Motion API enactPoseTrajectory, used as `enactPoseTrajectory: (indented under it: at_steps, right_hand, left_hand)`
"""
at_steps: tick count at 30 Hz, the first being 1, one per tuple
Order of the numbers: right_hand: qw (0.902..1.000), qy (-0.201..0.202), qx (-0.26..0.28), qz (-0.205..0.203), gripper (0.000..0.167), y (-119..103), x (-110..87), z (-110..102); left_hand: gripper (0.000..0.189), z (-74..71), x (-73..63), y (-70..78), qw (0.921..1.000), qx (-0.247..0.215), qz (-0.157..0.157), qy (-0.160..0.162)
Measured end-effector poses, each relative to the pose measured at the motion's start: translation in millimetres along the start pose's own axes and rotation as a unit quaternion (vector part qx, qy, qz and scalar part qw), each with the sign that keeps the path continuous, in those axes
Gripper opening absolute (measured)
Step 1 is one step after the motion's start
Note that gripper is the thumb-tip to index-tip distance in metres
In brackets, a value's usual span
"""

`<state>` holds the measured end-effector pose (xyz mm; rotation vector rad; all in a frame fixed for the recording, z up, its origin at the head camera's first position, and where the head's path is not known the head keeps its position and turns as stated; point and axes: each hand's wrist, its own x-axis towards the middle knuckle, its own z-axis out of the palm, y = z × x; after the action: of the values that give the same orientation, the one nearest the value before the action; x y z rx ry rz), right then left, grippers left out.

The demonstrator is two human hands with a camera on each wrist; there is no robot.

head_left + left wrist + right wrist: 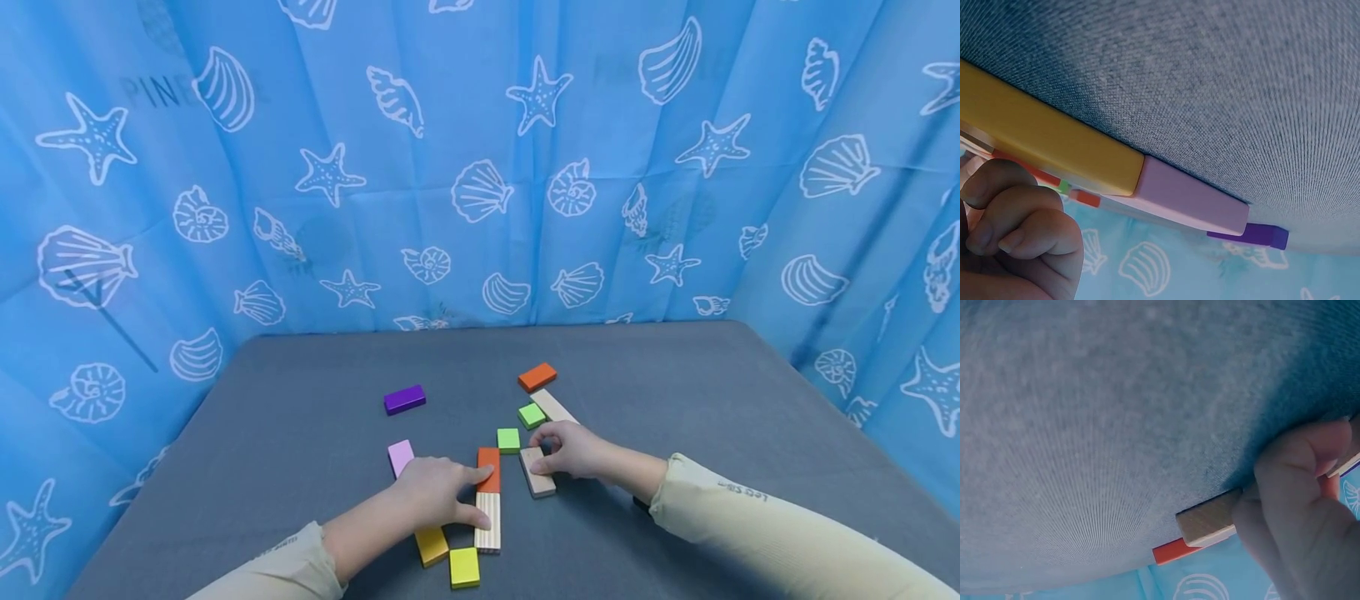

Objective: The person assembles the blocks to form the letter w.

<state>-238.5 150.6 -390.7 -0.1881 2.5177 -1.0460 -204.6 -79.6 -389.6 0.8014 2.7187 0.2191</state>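
My right hand (576, 452) pinches a pale block (541, 485), hiding the near end of a plank (553, 405); my left hand (435, 493), index straight, presses the nearby orange block (489, 457), partly covering a pink block (401, 453).

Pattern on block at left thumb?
Striped wooden block: pale, with darker lengthwise grain lines; head view shows it best.

I've got the L hand (438, 492) palm dn, index (477, 475) & thumb (470, 516) spread apart, both pointing R; its other fingers (1041, 231) curl in, per L wrist cam. R hand (576, 450) sits just R of it, a bit fwd, thumb & index pinched. L forearm (367, 533) trails back-L of its grip, R forearm (750, 517) back-R of its own, both sleeved.
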Motion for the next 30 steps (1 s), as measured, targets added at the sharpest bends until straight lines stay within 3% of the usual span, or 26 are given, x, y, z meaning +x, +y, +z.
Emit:
enactPoseTrajectory:
  at_steps: [30]
  right_hand:
    - [0.9998, 0.000, -0.003, 0.019, 0.024, -4.5, -1.6, 1.2]
  left_hand:
    - [0.070, 0.8, 0.1, -0.1, 1.0000, 0.000, 0.000, -0.002]
